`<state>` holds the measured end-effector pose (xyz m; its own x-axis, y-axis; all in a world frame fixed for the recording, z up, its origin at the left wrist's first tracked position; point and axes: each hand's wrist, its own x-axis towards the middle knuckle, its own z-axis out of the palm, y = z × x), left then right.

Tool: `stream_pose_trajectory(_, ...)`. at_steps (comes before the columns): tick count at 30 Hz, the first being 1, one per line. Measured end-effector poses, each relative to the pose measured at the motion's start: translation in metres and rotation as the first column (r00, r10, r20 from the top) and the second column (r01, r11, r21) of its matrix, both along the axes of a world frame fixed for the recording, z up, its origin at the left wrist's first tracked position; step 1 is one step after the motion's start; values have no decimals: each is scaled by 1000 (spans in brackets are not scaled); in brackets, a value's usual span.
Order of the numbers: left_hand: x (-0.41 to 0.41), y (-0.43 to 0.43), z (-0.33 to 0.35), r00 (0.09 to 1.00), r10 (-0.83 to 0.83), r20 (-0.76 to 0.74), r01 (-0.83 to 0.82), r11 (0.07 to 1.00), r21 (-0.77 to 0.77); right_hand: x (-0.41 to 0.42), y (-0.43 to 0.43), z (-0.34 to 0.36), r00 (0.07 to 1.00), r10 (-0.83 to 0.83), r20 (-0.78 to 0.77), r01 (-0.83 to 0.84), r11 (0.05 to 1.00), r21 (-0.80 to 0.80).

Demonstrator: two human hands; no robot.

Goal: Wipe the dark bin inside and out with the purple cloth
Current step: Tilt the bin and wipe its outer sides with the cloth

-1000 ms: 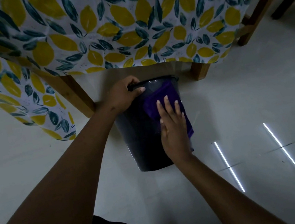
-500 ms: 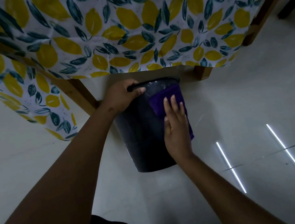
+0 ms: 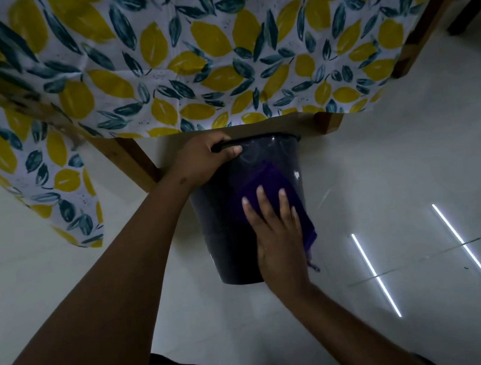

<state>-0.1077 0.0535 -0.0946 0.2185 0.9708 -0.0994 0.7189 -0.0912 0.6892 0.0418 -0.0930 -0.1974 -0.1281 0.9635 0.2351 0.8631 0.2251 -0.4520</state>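
**Both hands at work, arms stretched forward**

The left hand (image 3: 203,159) reaches ahead on a long, nearly straight arm, its fingers curled tight over the rim of the bin (image 3: 222,217) and its thumb lying along the front of that rim. The right hand (image 3: 277,236) lies nearer the body and lower, palm flat, fingers straight and slightly spread, pointing away. It presses the cloth (image 3: 281,188) against the side wall, wrist bent slightly, forearm running back toward the lower right.

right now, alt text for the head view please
A right hand presses a purple cloth flat against the outer wall of a dark plastic bin on a pale floor, while the left hand grips its rim, beside a lemon-print tablecloth.
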Motion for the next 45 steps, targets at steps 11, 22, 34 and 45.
stream_pose_trajectory(11,-14,-11,-3,993,100,67,-100,995,0,-9,-46,-24,985,98,141,-94,995,-35)
stream_pose_trajectory(22,-14,-10,4,998,40,45,-35,995,-97,-5,17,18,983,-45,-177,27,994,-101)
stream_pose_trajectory(34,-5,-7,7,996,93,-3,-93,994,-49,-17,-14,1,987,-47,-154,35,996,-83)
stream_pose_trajectory(45,-10,-9,3,991,123,47,-121,992,-39,7,-24,-20,997,-69,-37,67,996,-56)
